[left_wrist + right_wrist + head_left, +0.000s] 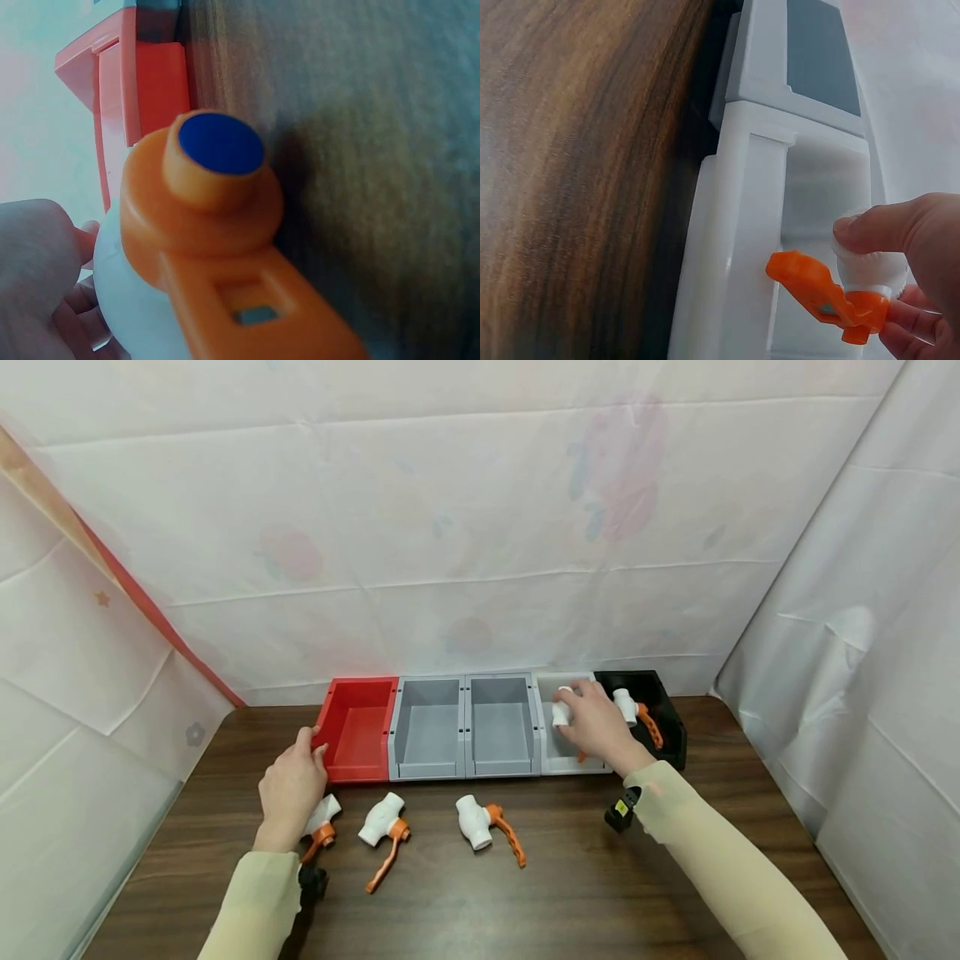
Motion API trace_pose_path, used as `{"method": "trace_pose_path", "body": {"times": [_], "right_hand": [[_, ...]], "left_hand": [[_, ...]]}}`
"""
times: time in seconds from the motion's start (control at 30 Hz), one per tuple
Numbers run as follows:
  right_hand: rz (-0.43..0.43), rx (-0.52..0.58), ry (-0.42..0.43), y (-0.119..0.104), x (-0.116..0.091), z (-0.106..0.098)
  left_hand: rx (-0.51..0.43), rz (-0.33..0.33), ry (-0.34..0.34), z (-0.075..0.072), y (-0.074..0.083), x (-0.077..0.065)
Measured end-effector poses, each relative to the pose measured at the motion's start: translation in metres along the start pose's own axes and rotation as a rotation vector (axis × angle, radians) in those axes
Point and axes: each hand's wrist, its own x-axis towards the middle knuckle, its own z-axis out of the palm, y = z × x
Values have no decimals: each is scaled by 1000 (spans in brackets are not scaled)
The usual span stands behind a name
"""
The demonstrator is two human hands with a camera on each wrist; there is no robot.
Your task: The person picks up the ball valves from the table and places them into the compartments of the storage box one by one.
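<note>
White in body with an orange lever, a ball valve point(874, 270) is held between the thumb and fingers of the right hand point(596, 725) at the white bin point(558, 760); contact with its floor cannot be determined. The left hand point(288, 789) is at the left side of the red bin point(360, 735), and whether its fingers grip the wall cannot be told. Three similar valves point(474, 822) lie on the counter point(570, 893), another in the black bin point(626, 680).

Head view high, facing forward-down, close wrist views, head and left wrist sharing the red bin point(358, 735)
</note>
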Motion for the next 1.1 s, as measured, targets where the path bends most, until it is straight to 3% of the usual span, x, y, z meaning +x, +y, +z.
{"method": "trace_pose_path", "body": {"times": [0.53, 0.8, 1.1], "right_hand": [[37, -2, -27, 6, 10, 7], [-39, -98, -23, 6, 11, 17], [-96, -217, -51, 3, 15, 27]], "left_hand": [[3, -3, -2, 2, 1, 2], [9, -31, -30, 1, 0, 1], [12, -35, -18, 1, -2, -1]]}}
